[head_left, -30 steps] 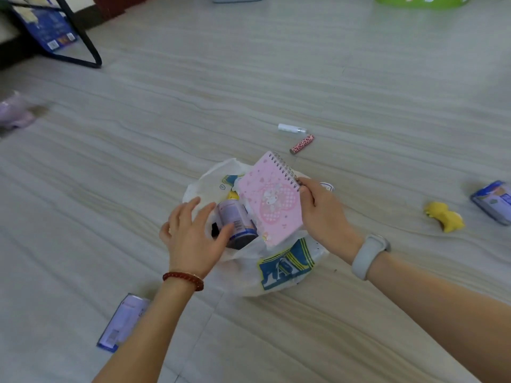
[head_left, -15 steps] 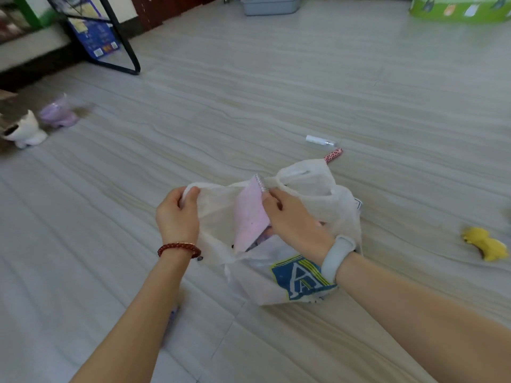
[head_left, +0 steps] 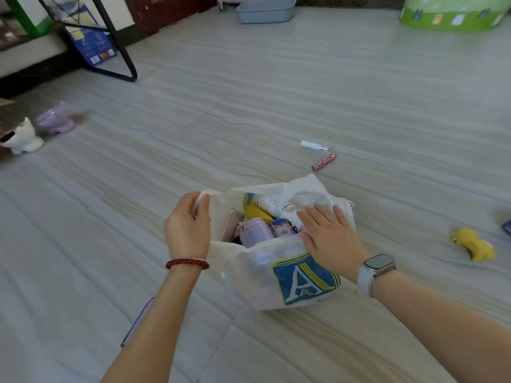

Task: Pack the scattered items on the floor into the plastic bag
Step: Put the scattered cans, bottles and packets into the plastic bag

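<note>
**packrat22:** pink notebook's gone into the plastic bag on the floor now. Right hand is flat and empty over the mouth.

**tidyup_k:** yep, left hand pinches the bag's handle. 2 tubes and yellow toy probably next.

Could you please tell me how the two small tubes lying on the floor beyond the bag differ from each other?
The white tube is plain with a clear end; the pink tube is patterned with dark spots. The white one lies nearly level across the view, while the pink one lies on a slant. The pink one is nearer the bag. Both are slim, lie flat on the floor and remain unpacked.
</note>
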The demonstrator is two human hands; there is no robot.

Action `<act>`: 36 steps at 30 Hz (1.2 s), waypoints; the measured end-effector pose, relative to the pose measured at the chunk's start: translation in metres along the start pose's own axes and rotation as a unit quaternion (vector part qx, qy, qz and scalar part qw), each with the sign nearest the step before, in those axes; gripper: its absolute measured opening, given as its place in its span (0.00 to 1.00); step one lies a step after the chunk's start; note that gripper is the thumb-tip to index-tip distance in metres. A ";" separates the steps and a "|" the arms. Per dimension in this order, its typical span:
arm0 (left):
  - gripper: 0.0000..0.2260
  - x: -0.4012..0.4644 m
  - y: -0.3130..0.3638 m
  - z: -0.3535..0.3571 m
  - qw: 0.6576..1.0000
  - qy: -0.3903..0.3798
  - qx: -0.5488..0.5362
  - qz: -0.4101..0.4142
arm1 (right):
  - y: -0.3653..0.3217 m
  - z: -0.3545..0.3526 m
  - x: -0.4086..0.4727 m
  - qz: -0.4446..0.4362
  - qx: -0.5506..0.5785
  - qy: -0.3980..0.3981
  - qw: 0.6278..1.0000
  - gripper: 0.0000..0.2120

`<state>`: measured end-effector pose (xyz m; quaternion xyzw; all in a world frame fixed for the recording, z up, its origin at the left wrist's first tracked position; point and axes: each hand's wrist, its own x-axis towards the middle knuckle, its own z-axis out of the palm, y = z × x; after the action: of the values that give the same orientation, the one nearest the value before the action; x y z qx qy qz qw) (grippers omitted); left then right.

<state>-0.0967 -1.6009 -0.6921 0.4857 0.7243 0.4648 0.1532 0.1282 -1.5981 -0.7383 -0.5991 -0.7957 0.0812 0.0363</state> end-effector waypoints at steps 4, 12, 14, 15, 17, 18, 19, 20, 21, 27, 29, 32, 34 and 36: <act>0.12 -0.011 0.002 0.010 0.981 0.012 0.179 0.070 | 0.001 -0.012 -0.005 -0.010 0.000 0.046 0.999 0.21; 0.17 -0.073 0.064 0.067 0.938 -0.100 0.185 0.274 | 0.051 -0.045 -0.048 -0.004 0.086 0.118 0.989 0.19; 0.17 -0.097 0.083 0.093 0.922 -0.166 0.168 0.306 | 0.081 -0.051 -0.067 0.027 0.121 0.125 0.984 0.20; 0.17 -0.110 0.092 0.106 0.910 -0.199 0.160 0.326 | 0.098 -0.055 -0.078 0.053 0.133 0.132 0.981 0.20; 0.17 -0.137 0.106 0.133 0.876 -0.277 0.151 0.366 | 0.132 -0.061 -0.107 0.126 0.164 0.164 0.965 0.20; 0.17 -0.151 0.112 0.145 0.855 -0.320 0.149 0.380 | 0.149 -0.063 -0.125 0.175 0.183 0.183 0.950 0.19; 0.18 -0.166 0.115 0.157 0.832 -0.360 0.153 0.394 | 0.165 -0.063 -0.146 0.223 0.201 0.200 0.933 0.18; 0.18 -0.181 0.119 0.168 0.805 -0.397 0.158 0.412 | 0.180 -0.060 -0.170 0.269 0.216 0.215 0.914 0.16; 0.19 -0.197 0.121 0.179 0.778 -0.427 0.164 0.431 | 0.193 -0.054 -0.197 0.317 0.226 0.225 0.894 0.15; 0.24 -0.286 0.118 0.239 0.640 -0.597 0.231 0.424 | 0.214 0.020 -0.364 0.600 0.194 0.142 0.763 0.20; 0.24 -0.311 0.113 0.255 0.626 -0.622 0.230 0.410 | 0.202 0.039 -0.400 0.678 0.183 0.111 0.703 0.24; 0.24 -0.353 0.104 0.261 0.589 -0.662 0.220 0.408 | 0.181 0.052 -0.433 0.733 0.190 0.135 0.639 0.23; 0.26 -0.381 0.100 0.256 0.552 -0.692 0.189 0.425 | 0.169 0.057 -0.451 0.743 0.196 0.183 0.614 0.21; 0.32 -0.409 0.099 0.249 0.489 -0.731 0.144 0.454 | 0.152 0.062 -0.467 0.732 0.211 0.178 0.622 0.23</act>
<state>0.3235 -1.8064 -0.8341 0.9282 0.0886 -0.1619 0.3232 0.3935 -2.0106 -0.8071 -0.9625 -0.0329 0.1384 0.2310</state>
